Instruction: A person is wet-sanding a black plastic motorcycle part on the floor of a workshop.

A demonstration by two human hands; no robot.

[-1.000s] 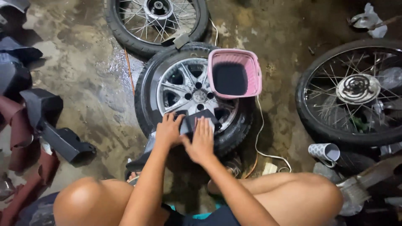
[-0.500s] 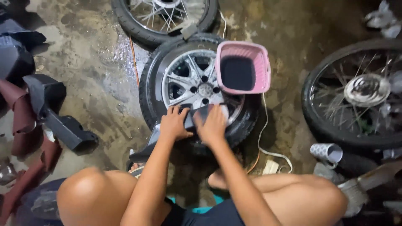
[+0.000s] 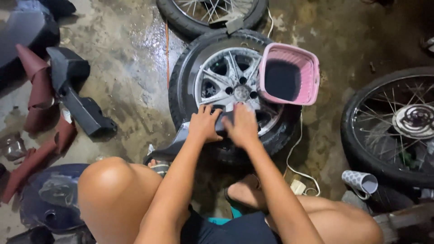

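Observation:
A car wheel (image 3: pixel 224 80) with a silver alloy rim and black tyre lies flat on the wet concrete floor. A dark plastic panel (image 3: pixel 181 140) rests across its near edge. My left hand (image 3: pixel 204 123) grips the panel's upper part, fingers curled over it. My right hand (image 3: pixel 242 125) presses flat on the same panel, right beside the left. A pink plastic basket (image 3: pixel 289 73) sits on the wheel's right side, just beyond my right hand.
A spoked wheel (image 3: pixel 398 126) lies at the right, another spoked wheel (image 3: pixel 212 16) at the top. Black and maroon body panels (image 3: pixel 68 95) lie at the left. A white cable (image 3: pixel 298 158) and a rolled patterned cup (image 3: pixel 360 181) lie near my right knee.
The view has drifted so the wheel sits further right and higher. Both hands stay on the dark panel, shifted slightly along it.

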